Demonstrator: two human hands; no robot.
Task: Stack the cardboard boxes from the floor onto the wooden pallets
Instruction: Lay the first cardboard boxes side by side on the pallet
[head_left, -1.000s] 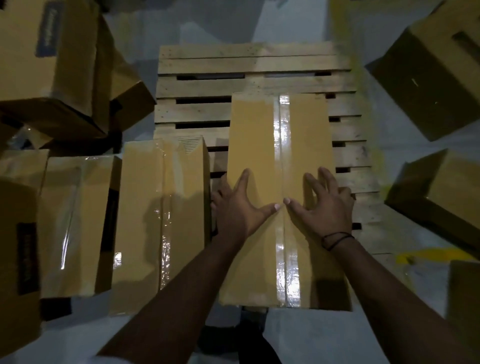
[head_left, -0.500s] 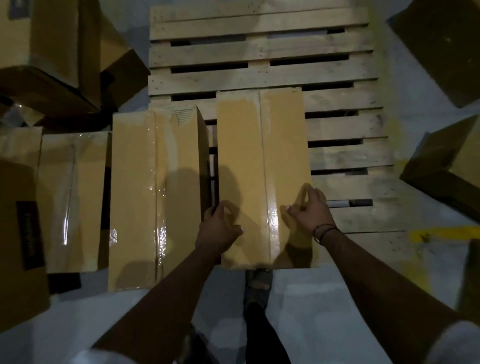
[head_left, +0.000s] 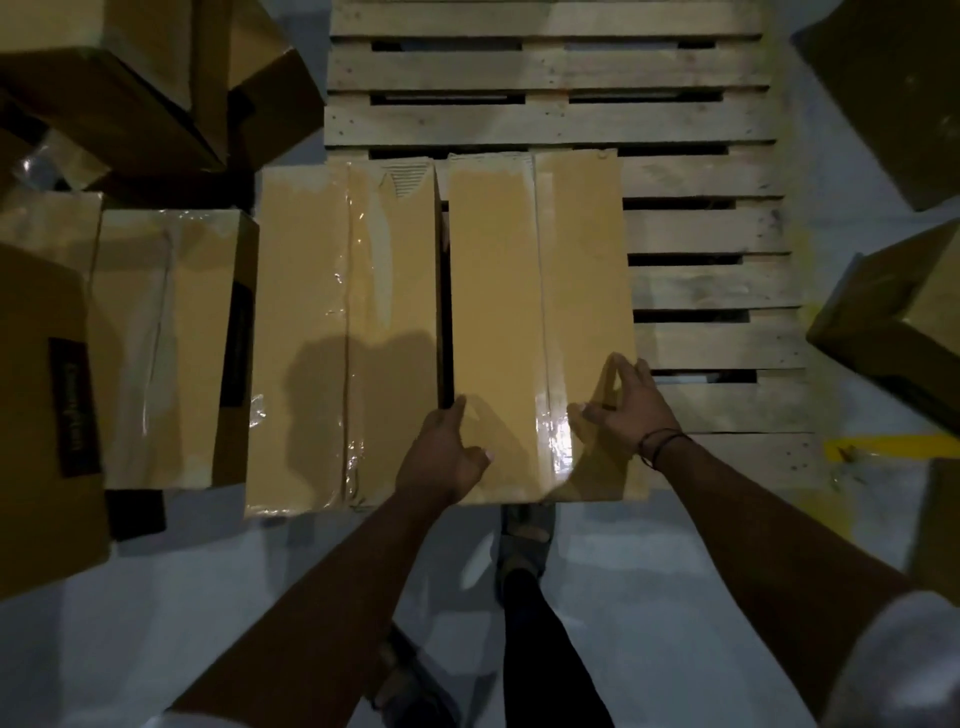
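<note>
Cardboard box (head_left: 498, 312) lies along the pallet (head_left: 701, 234), on its near left side; my left grip (head_left: 441, 457) clasps its left edge, right grip (head_left: 623, 410) rests flat on top. Loose boxes (head_left: 893, 332) right of the pallet await stacking.

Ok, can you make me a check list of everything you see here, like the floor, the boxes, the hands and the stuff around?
Surface: wooden pallet on a pale floor; its far and right slats are bare.
Job's things: long taped box lies on the pallet; a second box lies beside it on the left, with a narrow gap between them.
Clutter: other boxes at the left and right, off this pallet.
Hands: left hand grips the long taped box's near left edge; right hand rests on its near right edge, fingers fairly straight.
Cables: nothing seen.
Surroundings: yellow floor mark; dim light; the person's foot just below the box.
</note>
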